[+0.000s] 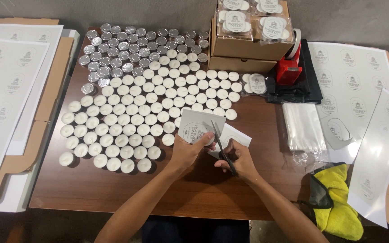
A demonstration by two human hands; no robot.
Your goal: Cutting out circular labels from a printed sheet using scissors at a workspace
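Note:
My left hand (186, 153) pinches a small white sheet of printed labels (199, 127) above the front of the brown table (113, 189). My right hand (240, 158) grips black-handled scissors (218, 141), whose blades point up and run into the sheet's right side. A second white paper piece (236, 135) hangs to the right of the blades. Just left of my hands lie rows of white tealight candles (127, 121), laid close together across the table's middle.
Empty silver tealight cups (127, 49) crowd the far left. Cardboard boxes (244, 45) with bagged candles stand at the back. To the right are a red tape dispenser (290, 63), clear plastic bags (303, 126), label sheets (352, 76) and a yellow cloth (338, 202). More label sheets (5, 85) lie left.

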